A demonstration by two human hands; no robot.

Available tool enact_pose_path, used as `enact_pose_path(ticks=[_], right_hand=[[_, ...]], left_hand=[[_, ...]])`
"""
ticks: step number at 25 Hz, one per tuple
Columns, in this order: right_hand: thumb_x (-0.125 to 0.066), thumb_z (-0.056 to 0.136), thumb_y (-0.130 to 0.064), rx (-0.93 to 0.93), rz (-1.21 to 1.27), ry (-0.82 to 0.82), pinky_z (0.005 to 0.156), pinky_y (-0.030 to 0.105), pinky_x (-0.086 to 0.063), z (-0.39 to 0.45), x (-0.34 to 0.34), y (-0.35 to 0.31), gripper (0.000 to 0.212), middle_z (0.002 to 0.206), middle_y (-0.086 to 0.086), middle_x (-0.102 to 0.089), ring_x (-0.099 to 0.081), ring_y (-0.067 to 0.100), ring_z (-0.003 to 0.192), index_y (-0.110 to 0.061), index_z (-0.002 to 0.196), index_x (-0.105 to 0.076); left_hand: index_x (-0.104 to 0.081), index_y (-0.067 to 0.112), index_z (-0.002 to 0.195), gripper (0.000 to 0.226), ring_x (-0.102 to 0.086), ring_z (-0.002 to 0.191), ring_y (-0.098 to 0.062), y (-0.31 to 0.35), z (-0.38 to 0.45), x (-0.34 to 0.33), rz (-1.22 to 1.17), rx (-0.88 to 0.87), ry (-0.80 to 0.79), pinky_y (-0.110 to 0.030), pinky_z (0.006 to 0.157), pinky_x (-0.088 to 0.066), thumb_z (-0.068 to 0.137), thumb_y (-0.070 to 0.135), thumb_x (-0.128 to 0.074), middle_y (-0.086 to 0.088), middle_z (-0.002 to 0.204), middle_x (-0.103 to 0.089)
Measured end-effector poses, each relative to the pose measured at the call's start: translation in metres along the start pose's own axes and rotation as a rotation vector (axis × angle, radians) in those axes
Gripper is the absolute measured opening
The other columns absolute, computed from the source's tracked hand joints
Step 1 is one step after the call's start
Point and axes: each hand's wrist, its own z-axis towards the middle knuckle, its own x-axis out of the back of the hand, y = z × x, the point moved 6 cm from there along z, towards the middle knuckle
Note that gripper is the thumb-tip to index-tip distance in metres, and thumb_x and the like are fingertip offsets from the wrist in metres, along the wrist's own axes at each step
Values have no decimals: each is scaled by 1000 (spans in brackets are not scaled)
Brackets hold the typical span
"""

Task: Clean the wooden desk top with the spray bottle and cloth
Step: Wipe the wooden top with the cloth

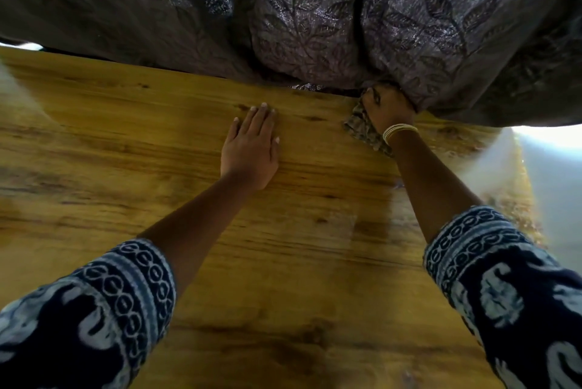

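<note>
Fingers of the right hand (386, 108) clutch the cloth (362, 127) at the far edge; left hand (250, 149) fingers lie flat, together, bracing on the surface (126, 143). Best to press firmly and wipe along the grain, clear of the curtain (346, 26).

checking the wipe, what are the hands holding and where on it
The right hand grips the cloth at its far end, by the desk's back edge. The left hand lies flat on the desk top, holding nothing.

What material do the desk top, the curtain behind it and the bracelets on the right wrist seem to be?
Desk top: wood or wood-look laminate, with visible grain, knots and a slight sheen.
Curtain: woven fabric, with folds and a shimmering leaf pattern.
Bracelets: probably metal, thin pale gold rings.
</note>
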Motion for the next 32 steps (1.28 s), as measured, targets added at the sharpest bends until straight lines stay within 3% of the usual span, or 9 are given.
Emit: enact_pose_path(ticks=[4, 7, 10, 15, 18, 21, 25, 28, 32], right_hand=[[-23, 94, -48, 27, -15, 9, 99, 43, -42, -1, -4, 5, 65, 114, 26, -64, -58, 41, 111, -2, 113, -64], [-29, 101, -41, 186, 13, 83, 104, 48, -42, -16, -5, 10, 54, 122, 24, -62, -54, 41, 119, -5, 120, -64], [-32, 101, -39, 264, 60, 30, 87, 44, -52, -27, 11, 34, 46, 112, 18, -68, -63, 37, 103, -13, 122, -65], [-27, 91, -43, -57, -132, -17, 95, 41, -43, -12, 52, 132, 59, 125, 23, -60, -56, 40, 112, -9, 122, -63], [-26, 91, -44, -272, -244, -136, 93, 44, -45, 4, 55, 142, 59, 124, 26, -60, -57, 45, 112, -8, 118, -65], [-37, 101, -30, -195, -256, -172, 93, 42, -44, 15, 32, 67, 41, 123, 25, -62, -58, 43, 113, -6, 117, -66], [-34, 100, -39, -11, -202, -132, 75, 38, -48, 11, 2, -18, 45, 104, 18, -69, -65, 38, 96, -13, 103, -71], [-34, 101, -40, 12, -214, -172, 80, 40, -49, 4, 12, 19, 42, 108, 19, -69, -64, 40, 99, -15, 109, -67], [-30, 103, -39, -130, -293, -185, 91, 43, -46, 7, 43, 116, 44, 123, 22, -63, -59, 41, 111, -17, 120, -64]], left_hand=[[-50, 8, 125, 42, -46, 125, -30, 68, 4, 0, -2, -69, 19, -43, 119, -23, 85, 16, -41, -12, 128, -53], [-45, 10, 135, 49, -36, 139, -28, 111, 22, -16, -119, -206, -32, -41, 120, -22, 86, 21, -40, -12, 146, -41], [-33, 12, 147, 57, -22, 147, -24, 114, 46, -27, -54, -302, -117, -40, 122, -12, 93, 28, -41, -8, 160, -22], [-22, 16, 154, 61, -14, 150, -18, 114, 48, -33, -38, -310, -90, -40, 122, -12, 95, 24, -38, -3, 163, -14], [-22, 17, 154, 61, -15, 150, -18, 113, 49, -30, -26, -316, -63, -40, 122, -13, 95, 24, -37, -2, 163, -16], [-23, 18, 154, 61, -17, 149, -18, 115, 47, -31, -22, -317, -60, -41, 122, -13, 95, 24, -37, -2, 162, -18], [-25, 18, 153, 62, -19, 149, -18, 113, 50, -31, -25, -321, -72, -41, 121, -16, 92, 23, -37, -2, 161, -22], [-23, 18, 154, 61, -16, 150, -17, 112, 49, -33, -38, -325, -83, -41, 122, -14, 95, 22, -36, -1, 162, -18], [-25, 18, 154, 59, -17, 149, -16, 113, 49, -32, -37, -324, -54, -40, 122, -14, 96, 22, -35, 0, 162, -20]])
